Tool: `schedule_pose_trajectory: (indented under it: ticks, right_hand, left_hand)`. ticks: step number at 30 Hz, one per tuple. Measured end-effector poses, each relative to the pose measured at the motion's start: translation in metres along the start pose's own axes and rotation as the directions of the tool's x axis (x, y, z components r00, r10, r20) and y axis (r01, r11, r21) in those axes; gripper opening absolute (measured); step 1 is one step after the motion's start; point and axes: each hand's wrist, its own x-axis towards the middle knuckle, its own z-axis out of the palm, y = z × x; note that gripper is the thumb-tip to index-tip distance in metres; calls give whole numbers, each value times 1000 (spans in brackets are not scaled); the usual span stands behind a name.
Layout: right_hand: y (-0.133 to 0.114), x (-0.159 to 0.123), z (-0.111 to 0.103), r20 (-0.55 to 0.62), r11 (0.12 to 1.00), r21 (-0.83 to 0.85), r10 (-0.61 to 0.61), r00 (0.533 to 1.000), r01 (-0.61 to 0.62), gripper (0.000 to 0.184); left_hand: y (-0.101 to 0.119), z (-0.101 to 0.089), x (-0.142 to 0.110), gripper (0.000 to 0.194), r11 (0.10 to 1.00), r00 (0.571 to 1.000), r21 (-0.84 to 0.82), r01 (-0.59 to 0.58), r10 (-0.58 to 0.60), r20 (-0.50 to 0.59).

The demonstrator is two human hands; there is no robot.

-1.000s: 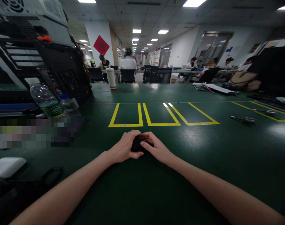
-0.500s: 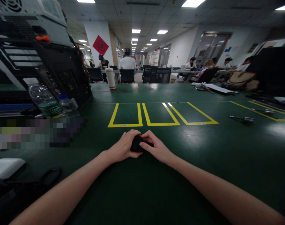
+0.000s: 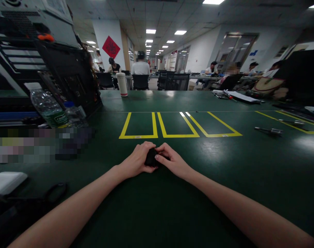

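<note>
A small black block-like object [image 3: 151,157] rests at the middle of the dark green table; its exact kind does not show. My left hand [image 3: 138,156] wraps round its left side, thumb on the near edge and fingers over the far edge. Against its right side, my right hand [image 3: 172,159] presses with thumb and index finger in a pinch. Both hands hide much of the object. Just beyond the hands, yellow tape frames [image 3: 177,136] are marked on the table [image 3: 157,210].
Screwdriver-like tools [image 3: 269,131] lie at the right. Papers [image 3: 241,96] and a white cup [image 3: 122,84] stand farther back. On the left are a plastic bottle [image 3: 47,106], a computer case [image 3: 69,79], a white box [image 3: 8,181] and black cables [image 3: 20,210]. People sit at desks beyond.
The camera view has shifted slightly. Both hands keep their hold on the black object, with hardly any visible movement.
</note>
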Motion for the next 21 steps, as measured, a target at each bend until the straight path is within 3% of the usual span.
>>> schedule_pose_trajectory:
  ticks: [5,11,15,21]
  right_hand:
    - [-3,-1,-2,12,998,-4,63,998,-63,21]
    - [-5,-2,-3,45,999,-38,-32,998,34,21]
    - [-1,0,0,18,1000,14,4,1000,-5,14]
    - [-4,0,-2,25,998,-28,56,998,-56,21]
  left_hand:
    - [0,0,-1,61,1000,1000,-6,19,-19,3]
    - [-1,1,-1,61,1000,1000,-7,18,-18,2]
    - [0,-1,-1,61,1000,1000,-6,3,-3,-7]
    - [-1,-2,0,61,1000,1000,-1,10,-10,23]
